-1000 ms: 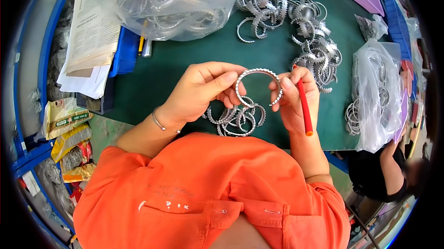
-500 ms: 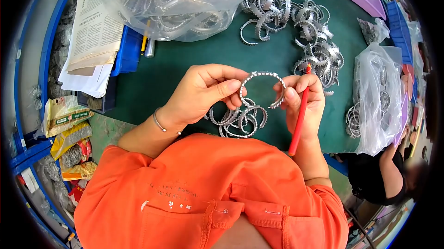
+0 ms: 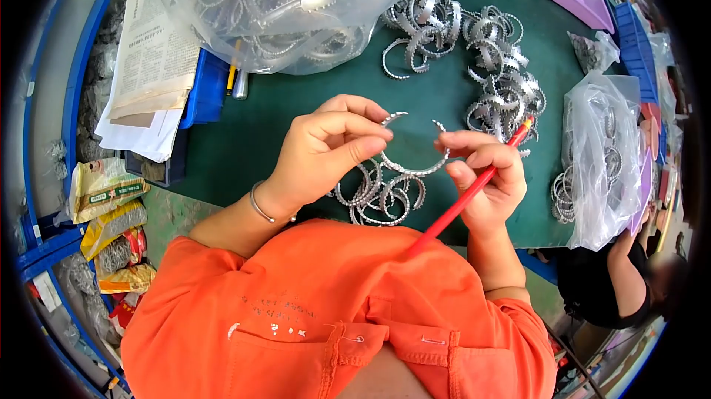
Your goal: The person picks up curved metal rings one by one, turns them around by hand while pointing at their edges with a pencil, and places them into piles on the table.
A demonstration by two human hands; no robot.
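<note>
An open, notched metal ring [image 3: 416,172] is held up between my hands, its gap facing away from me. My left hand [image 3: 324,145] is closed in a pinch on the ring's left side. At its right end, the fingertips of my right hand [image 3: 495,183] pinch the ring. A red pencil [image 3: 461,205] also lies in my right hand, slanting with its tip up to the right. Below the held ring, several similar rings [image 3: 392,206] lie loosely together on the green tabletop [image 3: 274,114].
Rings fill a clear plastic bag [image 3: 296,6] at the back. More lie in a heap [image 3: 511,95] on the right, beside another bag [image 3: 611,177]. Papers [image 3: 152,65] rest on a blue bin [image 3: 201,95] at left. Another person [image 3: 600,288] is at lower right.
The ring has been turned in my hands: its gap has moved from the lower right to the far side. The pencil has tilted from nearly upright to a slant.
</note>
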